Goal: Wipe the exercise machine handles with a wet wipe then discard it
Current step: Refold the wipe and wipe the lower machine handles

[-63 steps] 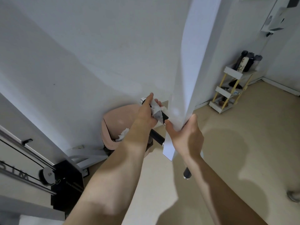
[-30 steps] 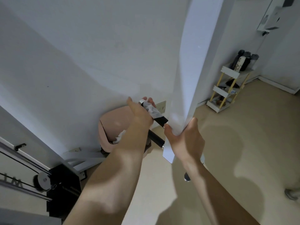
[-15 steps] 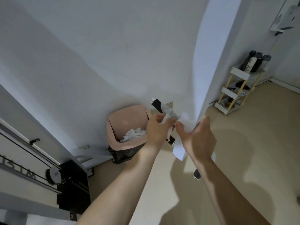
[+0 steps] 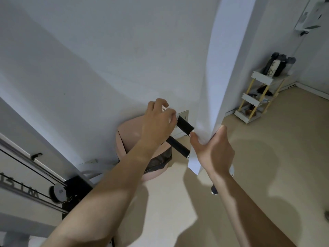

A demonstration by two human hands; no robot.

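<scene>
Left fingers (image 4: pixel 169 115) curled tight round the far end of the upper black handle (image 4: pixel 185 124), pinching a white wipe (image 4: pixel 166 109) against it; only a small scrap of the wipe shows between the fingers, the rest is hidden under the left hand (image 4: pixel 158 125). Right fingers (image 4: pixel 221 130) hooked round the far edge of the white post (image 4: pixel 213 86), thumb pressed on the near face, so the right hand (image 4: pixel 213 150) grips the post just beside where the handle meets it. A second black handle (image 4: pixel 178 147) sticks out of the post just below the first, bare, partly behind the left wrist. The end of another bar (image 4: pixel 214 190) pokes out below the right forearm. A pink bin (image 4: pixel 128 136) with a dark liner sits on the floor (image 4: pixel 267 157) against the wall, right under the left hand; its contents are hidden by the arm. Wall socket plate (image 4: pixel 184 114) behind the upper handle. Lower left: machine frame with cables and a pulley (image 4: pixel 57 191). Far right: small white-and-yellow shelf rack (image 4: pixel 256 97) with dark bottles (image 4: pixel 277 65) on the top tier, well apart from the hands. White box (image 4: pixel 309 16) mounted on the wall, top right.
</scene>
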